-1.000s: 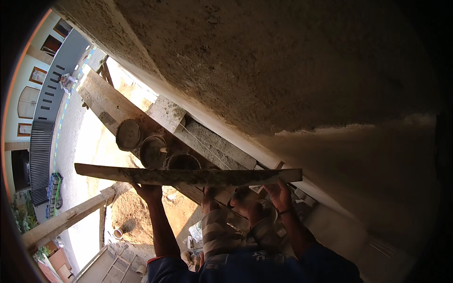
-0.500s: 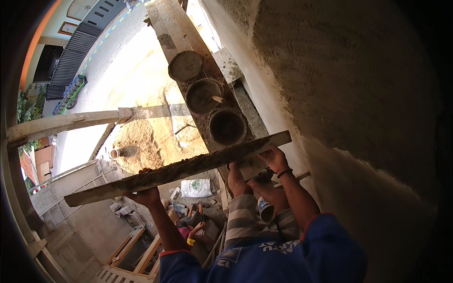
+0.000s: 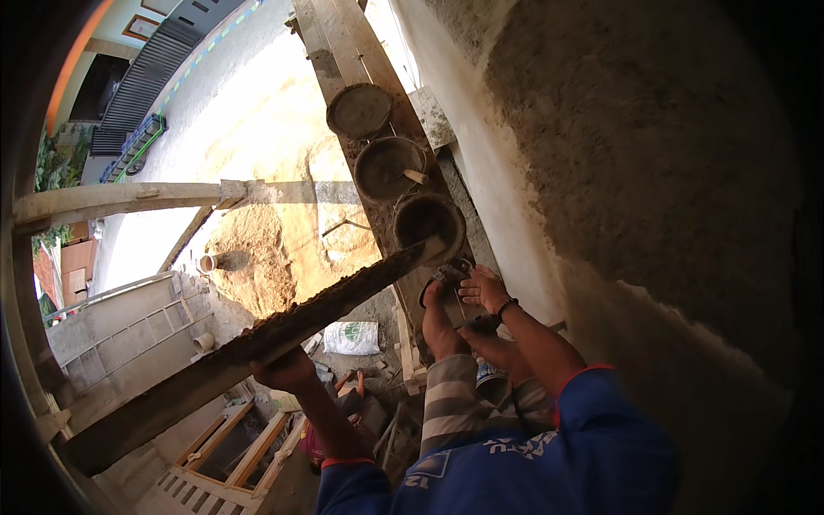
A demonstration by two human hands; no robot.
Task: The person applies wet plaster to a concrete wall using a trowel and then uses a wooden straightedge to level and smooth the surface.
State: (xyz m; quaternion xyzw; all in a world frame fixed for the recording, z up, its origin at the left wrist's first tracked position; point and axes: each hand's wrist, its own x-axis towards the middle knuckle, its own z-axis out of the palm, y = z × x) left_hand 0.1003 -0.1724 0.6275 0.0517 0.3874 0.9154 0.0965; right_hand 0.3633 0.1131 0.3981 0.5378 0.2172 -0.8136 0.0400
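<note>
My left hand [image 3: 285, 369] is closed under a long straightedge board [image 3: 257, 356], about midway along it. Wet mortar clings along the board's upper edge. The board slopes from the lower left up to the nearest mortar bucket [image 3: 460, 225], where its far end overlaps the bucket's mouth; whether they touch I cannot tell. My right hand [image 3: 482, 287] is off the board, its fingers apart, beside my foot and the bucket. A middle bucket [image 3: 378, 172] has a wooden handle [image 3: 416, 177] sticking out of it. Beyond it stands a third bucket [image 3: 359, 112], filled with grey mortar.
The buckets stand on a narrow plank scaffold [image 3: 330, 64]. A partly plastered wall [image 3: 601, 129] rises on the right. A wooden rail [image 3: 129, 203] crosses at left. Far below are a sand heap [image 3: 249, 257], a white sack [image 3: 350, 337], a ladder [image 3: 137, 339] and another person [image 3: 350, 403].
My right hand has let go of the board. The board has swung, its left end lower and nearer, its other end moved left to the nearest bucket. My left hand has dropped slightly.
</note>
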